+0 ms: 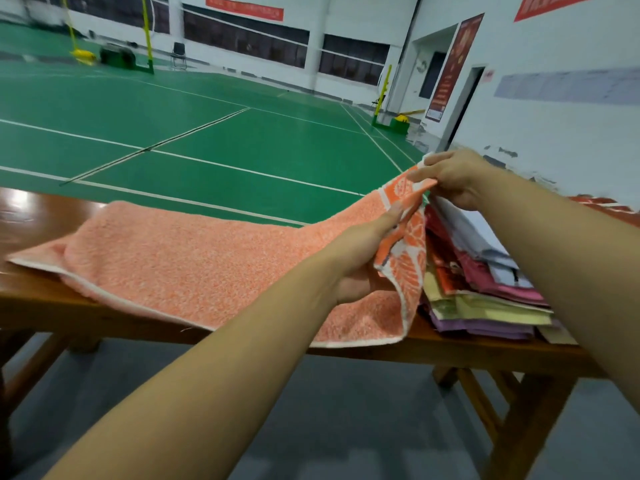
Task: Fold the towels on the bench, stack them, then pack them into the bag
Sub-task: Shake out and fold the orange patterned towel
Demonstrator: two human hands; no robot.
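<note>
An orange towel (194, 265) with a white edge lies lengthwise on the brown wooden bench (104, 320). Its right end, with a bolder orange pattern, is lifted off the bench. My left hand (360, 258) grips that raised end from below, fingers under the cloth and thumb over the near edge. My right hand (453, 174) pinches the far top corner of the same end, higher up. To the right lies a pile of towels (485, 299) in purple, yellow, pink, red and pale blue, partly hidden by my right forearm. No bag shows in view.
The bench's legs (512, 417) stand on a grey floor strip. Beyond it spreads a green badminton court (207, 133) with white lines and yellow-green net posts (384, 95). A white wall with a doorway (464, 105) runs along the right.
</note>
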